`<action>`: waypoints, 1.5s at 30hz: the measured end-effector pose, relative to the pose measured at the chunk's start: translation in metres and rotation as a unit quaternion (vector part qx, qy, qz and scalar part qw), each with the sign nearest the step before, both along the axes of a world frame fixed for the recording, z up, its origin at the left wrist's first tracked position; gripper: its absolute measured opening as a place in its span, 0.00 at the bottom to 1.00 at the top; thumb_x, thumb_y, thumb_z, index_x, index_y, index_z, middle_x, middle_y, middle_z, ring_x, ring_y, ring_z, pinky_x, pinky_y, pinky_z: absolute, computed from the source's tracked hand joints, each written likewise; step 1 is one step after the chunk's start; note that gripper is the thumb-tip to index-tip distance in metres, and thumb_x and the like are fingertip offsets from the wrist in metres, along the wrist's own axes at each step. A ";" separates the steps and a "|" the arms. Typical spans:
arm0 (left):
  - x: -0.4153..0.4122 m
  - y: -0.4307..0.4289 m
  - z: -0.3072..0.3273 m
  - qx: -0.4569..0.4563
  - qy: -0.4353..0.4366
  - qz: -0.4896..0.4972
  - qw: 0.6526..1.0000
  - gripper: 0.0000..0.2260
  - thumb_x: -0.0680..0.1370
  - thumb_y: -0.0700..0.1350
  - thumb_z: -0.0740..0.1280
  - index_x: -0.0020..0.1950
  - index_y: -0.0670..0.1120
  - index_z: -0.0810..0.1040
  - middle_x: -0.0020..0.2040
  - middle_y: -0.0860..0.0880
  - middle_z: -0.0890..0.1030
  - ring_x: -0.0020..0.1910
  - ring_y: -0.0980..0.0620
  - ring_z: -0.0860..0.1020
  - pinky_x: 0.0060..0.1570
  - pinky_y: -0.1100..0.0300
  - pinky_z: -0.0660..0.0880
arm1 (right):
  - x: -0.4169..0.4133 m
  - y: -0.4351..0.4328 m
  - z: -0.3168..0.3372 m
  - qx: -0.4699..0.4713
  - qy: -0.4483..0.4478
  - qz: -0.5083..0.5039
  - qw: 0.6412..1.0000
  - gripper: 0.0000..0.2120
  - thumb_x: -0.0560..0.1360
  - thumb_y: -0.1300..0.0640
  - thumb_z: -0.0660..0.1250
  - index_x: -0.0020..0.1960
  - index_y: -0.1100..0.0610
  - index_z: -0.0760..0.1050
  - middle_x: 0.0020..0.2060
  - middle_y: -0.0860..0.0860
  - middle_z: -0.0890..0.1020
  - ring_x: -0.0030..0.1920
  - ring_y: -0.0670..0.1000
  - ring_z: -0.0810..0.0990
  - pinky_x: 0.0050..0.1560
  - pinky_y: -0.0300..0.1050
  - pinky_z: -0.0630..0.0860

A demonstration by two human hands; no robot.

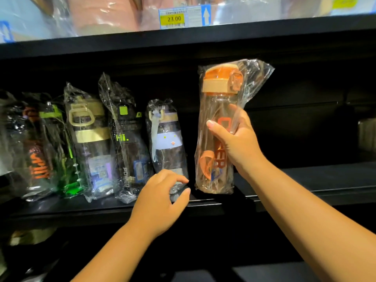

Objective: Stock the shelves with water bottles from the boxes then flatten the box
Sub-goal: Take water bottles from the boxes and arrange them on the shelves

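Your right forearm [305, 216] comes in from the lower right corner, and at its end your right hand [238, 143] is clasped round the middle of the orange bottle [215, 110], thumb across the front and fingers behind, crinkling its clear plastic wrap. You hold that bottle upright with its base at the front edge of the black shelf [317, 180]; whether it rests on the board or hangs just above it cannot be told. Your left hand [160, 200] is lower and to the left, fingers loosely curled at the foot of the lilac-banded bottle [165, 139]; whether it pinches the wrap or only nears it cannot be told. Leftward along the same shelf stand more wrapped bottles, tops leaning left: the black "Hi." bottle [128, 143], the beige-lidded bottle [89, 135], the green bottle [68, 169] and the orange-lettered bottle [38, 159]. Above, the upper shelf [264, 31] carries a yellow price tag [173, 18] reading 23.00.
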State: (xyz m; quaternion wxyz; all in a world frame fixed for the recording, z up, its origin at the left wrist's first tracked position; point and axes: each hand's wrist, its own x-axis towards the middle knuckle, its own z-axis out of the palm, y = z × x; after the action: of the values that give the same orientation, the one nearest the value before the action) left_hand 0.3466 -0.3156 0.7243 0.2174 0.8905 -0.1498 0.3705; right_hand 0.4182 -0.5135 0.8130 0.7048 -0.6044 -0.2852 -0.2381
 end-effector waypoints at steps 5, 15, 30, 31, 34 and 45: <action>0.011 0.012 -0.021 0.023 0.018 0.036 0.999 0.14 0.75 0.60 0.59 0.50 0.57 0.80 0.48 0.62 0.76 0.49 0.57 0.75 0.49 0.64 0.70 | 0.025 0.018 -0.025 -0.012 0.043 -0.024 0.999 0.32 0.72 0.48 0.75 0.72 0.48 0.65 0.57 0.44 0.80 0.55 0.42 0.81 0.58 0.45 0.79; 0.013 0.014 -0.029 0.060 0.026 0.075 0.995 0.17 0.75 0.63 0.54 0.49 0.59 0.79 0.47 0.62 0.77 0.47 0.60 0.74 0.44 0.63 0.70 | 0.028 0.020 -0.057 -0.178 0.060 -0.082 0.979 0.50 0.62 0.38 0.79 0.76 0.43 0.56 0.69 0.47 0.66 0.67 0.47 0.70 0.67 0.51 0.72; 0.018 0.005 -0.033 0.087 0.008 0.144 0.986 0.16 0.75 0.59 0.54 0.48 0.59 0.81 0.46 0.61 0.77 0.44 0.58 0.76 0.40 0.64 0.65 | 0.044 0.020 -0.073 -0.274 0.091 -0.106 0.952 0.33 0.70 0.46 0.76 0.69 0.47 0.64 0.58 0.45 0.80 0.54 0.46 0.81 0.55 0.46 0.78; 0.018 0.005 -0.033 0.087 0.006 0.146 0.985 0.16 0.75 0.59 0.54 0.48 0.59 0.81 0.45 0.61 0.77 0.44 0.58 0.76 0.39 0.64 0.65 | 0.045 0.021 -0.073 -0.276 0.091 -0.107 0.951 0.32 0.71 0.45 0.76 0.69 0.47 0.64 0.57 0.45 0.80 0.52 0.46 0.81 0.55 0.49 0.80; 0.017 0.006 -0.034 0.087 0.001 0.152 0.985 0.14 0.75 0.58 0.55 0.47 0.59 0.80 0.45 0.61 0.78 0.43 0.58 0.76 0.37 0.68 0.62 | 0.046 0.021 -0.075 -0.288 0.101 -0.105 0.947 0.30 0.71 0.45 0.75 0.67 0.45 0.63 0.57 0.44 0.80 0.52 0.47 0.82 0.54 0.53 0.81; -0.006 -0.005 -0.044 0.090 -0.005 0.169 0.982 0.17 0.78 0.58 0.57 0.57 0.54 0.80 0.56 0.57 0.81 0.56 0.51 0.79 0.59 0.51 0.71 | -0.024 0.000 -0.092 -0.413 0.013 -0.248 0.876 0.48 0.73 0.31 0.63 0.80 0.54 0.47 0.79 0.53 0.57 0.78 0.55 0.54 0.75 0.55 0.60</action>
State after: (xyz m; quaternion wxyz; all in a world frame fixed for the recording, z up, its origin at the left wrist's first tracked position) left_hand 0.3404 -0.3205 0.6802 0.0696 0.9172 -0.0314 0.3910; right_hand 0.3945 -0.5132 0.7213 0.3124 -0.8944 -0.1893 -0.2579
